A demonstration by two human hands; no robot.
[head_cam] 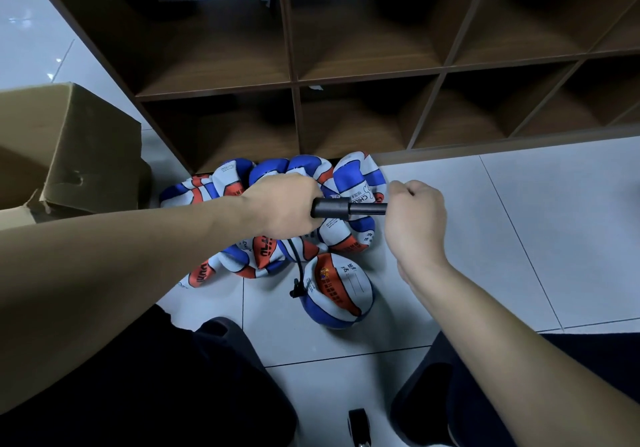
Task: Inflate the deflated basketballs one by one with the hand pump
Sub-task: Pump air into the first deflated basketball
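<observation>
Between the two hands, held level above the floor, is a black hand pump (346, 208). Its thicker barrel end disappears into the left hand (284, 204), whose fingers are wrapped around it, and its thinner rod runs rightward into the right hand (415, 220), which is clenched around the far end; the handle itself is hidden inside that fist, so its shape cannot be told. Only a short stretch of rod shows between barrel and right fist.

From under the left hand a thin black hose (295, 263) drops down to a black nozzle (297, 289) set against the left side of a ball (337, 291). This ball, blue, white and orange with printed text, sits on the floor below the pump and between the person's knees, nearer the viewer than the others. It looks partly rounded, though its top seems a little slack.

Behind it, directly beneath and beyond the hands, lies a heap of flat balls (263, 183) in the same colours, crumpled and overlapping, pushed up against the foot of a brown wooden shelf unit (294, 66) with open square compartments.

To the left of the heap, touching the shelf's corner region, stands an open cardboard box (76, 145). The floor (502, 232) is pale glossy tile with dark grout lines. Dark trouser legs (156, 377) fill the lower corners, and a small black caster wheel (358, 426) shows at the bottom edge between them.
</observation>
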